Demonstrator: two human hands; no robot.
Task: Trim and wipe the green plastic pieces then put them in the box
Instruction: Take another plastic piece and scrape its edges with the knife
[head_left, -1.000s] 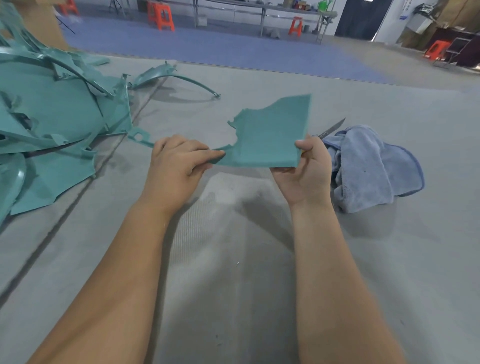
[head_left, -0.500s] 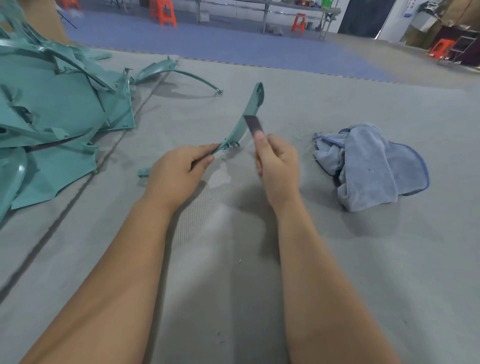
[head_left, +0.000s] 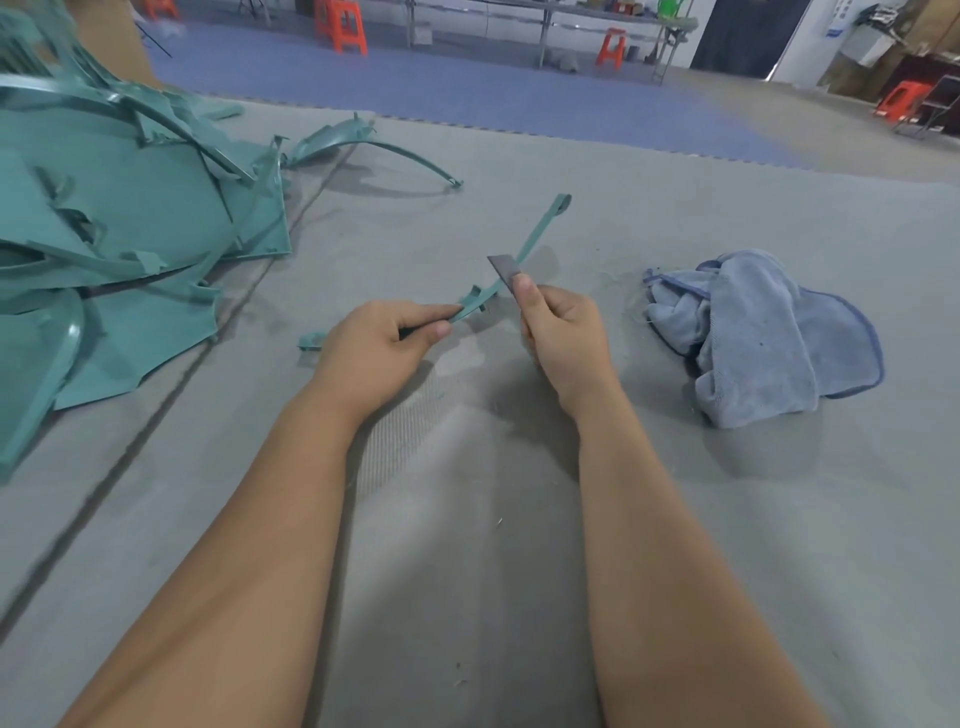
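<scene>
Green plastic strip (head_left: 524, 254) was held above the grey mat (head_left: 467, 519), its near end pinched between the thumb and fingers of the left hand (head_left: 374, 345). The right hand (head_left: 563, 338) pinched a flat grey blade (head_left: 505, 267), set against the strip's edge. More green pieces (head_left: 119, 223) were heaped at left. A blue cloth (head_left: 763, 332) lay crumpled at right.

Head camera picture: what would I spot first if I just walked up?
Probably the two hands in the middle: the left hand grips a thin curved green strip, and the right hand pinches a small flat grey blade against it. Next, the big heap of green plastic pieces at left and the crumpled blue cloth at right.
</scene>
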